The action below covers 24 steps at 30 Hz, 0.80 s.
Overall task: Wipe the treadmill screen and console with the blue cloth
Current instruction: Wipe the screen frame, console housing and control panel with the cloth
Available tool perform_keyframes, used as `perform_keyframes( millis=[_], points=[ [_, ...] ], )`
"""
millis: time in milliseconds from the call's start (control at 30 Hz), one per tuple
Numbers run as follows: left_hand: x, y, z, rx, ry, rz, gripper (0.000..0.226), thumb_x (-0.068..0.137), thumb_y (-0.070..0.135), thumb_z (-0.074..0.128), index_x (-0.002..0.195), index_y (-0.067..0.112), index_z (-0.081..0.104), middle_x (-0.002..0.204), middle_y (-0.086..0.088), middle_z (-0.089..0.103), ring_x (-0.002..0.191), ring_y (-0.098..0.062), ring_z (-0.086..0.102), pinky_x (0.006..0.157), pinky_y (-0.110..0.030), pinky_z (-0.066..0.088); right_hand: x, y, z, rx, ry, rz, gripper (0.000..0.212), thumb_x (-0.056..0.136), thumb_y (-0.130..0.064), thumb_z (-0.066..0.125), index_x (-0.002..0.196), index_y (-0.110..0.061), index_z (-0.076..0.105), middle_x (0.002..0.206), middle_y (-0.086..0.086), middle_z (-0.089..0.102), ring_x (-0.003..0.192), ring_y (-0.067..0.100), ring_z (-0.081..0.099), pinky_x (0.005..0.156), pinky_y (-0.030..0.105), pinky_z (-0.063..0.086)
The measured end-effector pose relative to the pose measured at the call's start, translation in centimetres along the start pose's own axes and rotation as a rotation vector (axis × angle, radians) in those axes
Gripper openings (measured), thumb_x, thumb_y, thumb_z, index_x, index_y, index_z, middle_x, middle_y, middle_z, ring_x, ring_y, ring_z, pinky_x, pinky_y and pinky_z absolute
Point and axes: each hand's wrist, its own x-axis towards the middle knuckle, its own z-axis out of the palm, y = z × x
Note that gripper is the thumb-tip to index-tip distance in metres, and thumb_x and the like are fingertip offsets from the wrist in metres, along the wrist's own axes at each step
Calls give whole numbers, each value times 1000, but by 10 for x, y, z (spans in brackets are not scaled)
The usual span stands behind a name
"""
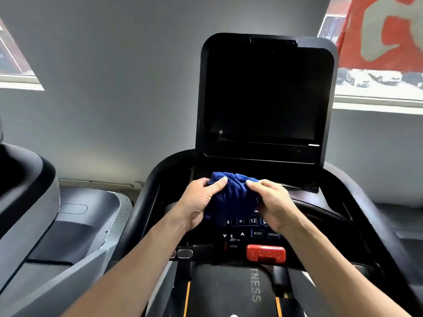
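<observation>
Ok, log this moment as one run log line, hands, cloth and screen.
left hand: grips blue cloth | right hand: grips blue cloth | cloth: bunched above console keys | screen: dark, untouched | stop button: clear of hands

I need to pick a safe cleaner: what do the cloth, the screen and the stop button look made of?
Blue cloth: soft napped fabric, likely microfibre; it bunches in folds. Screen: glossy dark glass or plastic, faintly reflective. Red stop button: moulded plastic, slightly shiny.

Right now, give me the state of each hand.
Left hand: fingers grip the blue cloth.
Right hand: fingers grip the same cloth.
</observation>
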Motion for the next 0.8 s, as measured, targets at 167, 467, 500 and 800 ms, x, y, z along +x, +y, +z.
perform_keyframes(
  millis=[167,467,500,800],
  points=[
    [-23,-22,-18,0,157,34,25,92,18,75,112,13,60,105,-9,70,88,-21,69,77,-37,57,-36,25,16,-127,189,-102,20,89,-15,75,98,-11,57,100,22,74,88,40,73,77,60,60],
    [-55,1,-30,524,-175,242,70,79,17,75,144,23,51,128,3,64,115,-10,64,96,-20,52,-76,-18,23,-487,-80,-226,34,87,-10,77,119,-13,68,102,13,75,96,29,73,90,44,60],
    [-58,3,-31,645,-166,279,74,78,18,81,145,23,49,128,5,63,113,-7,63,90,-10,49,-77,-20,22,-550,-94,-201,47,78,-11,85,122,-14,67,103,13,75,98,30,73,89,44,60],
    [-68,-3,-27,849,-96,454,19,82,35,83,83,20,71,76,-2,70,68,-17,67,59,-23,48,-101,-39,0,-1007,-70,-372,7,80,-26,85,83,-25,79,87,0,70,78,11,68,72,29,57]
  ],
)
